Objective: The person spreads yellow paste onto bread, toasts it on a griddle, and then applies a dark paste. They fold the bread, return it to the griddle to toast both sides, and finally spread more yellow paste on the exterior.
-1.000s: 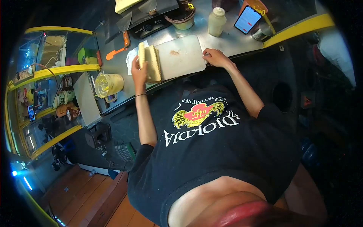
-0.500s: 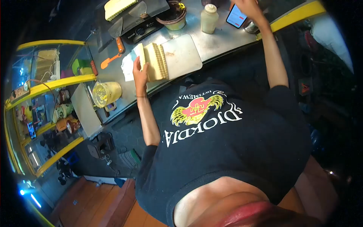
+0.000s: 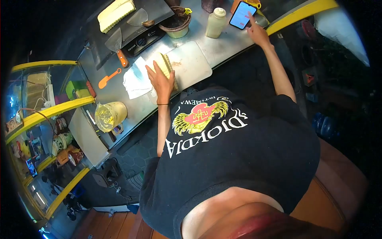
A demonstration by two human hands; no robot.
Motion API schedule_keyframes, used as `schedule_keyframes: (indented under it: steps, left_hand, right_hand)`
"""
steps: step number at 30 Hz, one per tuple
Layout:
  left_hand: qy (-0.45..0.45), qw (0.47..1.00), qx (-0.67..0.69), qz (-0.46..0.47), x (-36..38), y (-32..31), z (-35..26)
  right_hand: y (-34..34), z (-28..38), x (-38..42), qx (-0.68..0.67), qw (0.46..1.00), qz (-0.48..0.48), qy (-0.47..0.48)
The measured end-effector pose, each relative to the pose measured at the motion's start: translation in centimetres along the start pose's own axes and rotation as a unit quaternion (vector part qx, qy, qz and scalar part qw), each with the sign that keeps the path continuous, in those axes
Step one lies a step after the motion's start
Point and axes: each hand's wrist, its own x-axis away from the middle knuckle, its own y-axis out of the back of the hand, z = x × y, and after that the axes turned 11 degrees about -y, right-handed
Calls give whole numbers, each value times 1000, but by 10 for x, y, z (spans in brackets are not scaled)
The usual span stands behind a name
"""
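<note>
My left hand (image 3: 162, 83) rests over a pale yellow block of bread (image 3: 162, 63) with ridged sides, thumb on its right side and fingers across its top and left. The bread lies on the left part of a white cutting board (image 3: 193, 59), partly hidden by the hand. White paper (image 3: 137, 81) lies just left of it. At the upper right, my right hand (image 3: 259, 36) holds nothing; its index finger is stretched onto the lit screen of a phone (image 3: 242, 16).
Behind the board stands a black griddle (image 3: 145, 44) carrying another bread block (image 3: 116, 15) and scrapers (image 3: 115, 40). A pot of dark filling (image 3: 176, 30) and a cream bottle (image 3: 216, 23) are to its right. An orange spatula (image 3: 109, 78) and a tub of yellow spread (image 3: 110, 115) sit at left.
The bread, earlier parted with one piece tilted up in my left hand, now sits together under that hand. My right hand has come down from beyond the phone to its screen.
</note>
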Motion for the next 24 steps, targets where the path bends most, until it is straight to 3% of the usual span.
schedule_keyframes:
  steps: [2,3,4,6,7,8,10,12,14,15,16,17,18,20,24]
  left_hand:
    - [23,1000,10,16,1,5,2]
    - [41,998,19,32,-1,8,6]
    - [37,999,16,29,-4,10,15]
    - [33,981,190,-12,-5,17,44]
    - [93,943,320,-13,-6,20,57]
    - [93,945,313,-18,-9,31,64]
    - [109,906,407,42,-19,58,65]
    - [115,882,450,77,-22,69,63]
    - [60,930,350,97,-29,69,56]
    - [-3,950,299,93,-30,52,74]
    - [0,973,213,86,-32,47,67]
    - [-64,993,84,50,-31,38,62]
    - [-127,991,-46,13,-30,27,57]
    - [-100,991,-76,49,-20,8,40]
    - [-113,985,-118,51,-19,5,38]
  right_hand:
    - [27,25,10,-152,981,-114,30]
    - [46,55,17,-161,954,-234,99]
    - [58,78,24,-164,952,-237,98]
    - [78,122,44,-267,931,-242,65]
    - [95,150,54,-193,967,-166,-23]
    - [93,170,51,-200,966,-164,-19]
    - [86,203,49,-262,918,-200,220]
    - [67,233,35,-182,925,-241,232]
    - [57,257,30,-80,976,-153,136]
    - [49,264,15,-81,975,-158,135]
    - [35,268,-7,-10,991,-63,116]
    - [19,268,-23,63,993,36,96]
    - [0,262,-33,62,993,36,95]
    - [-23,254,-43,58,956,-156,243]
    - [21,256,-28,31,959,-117,255]
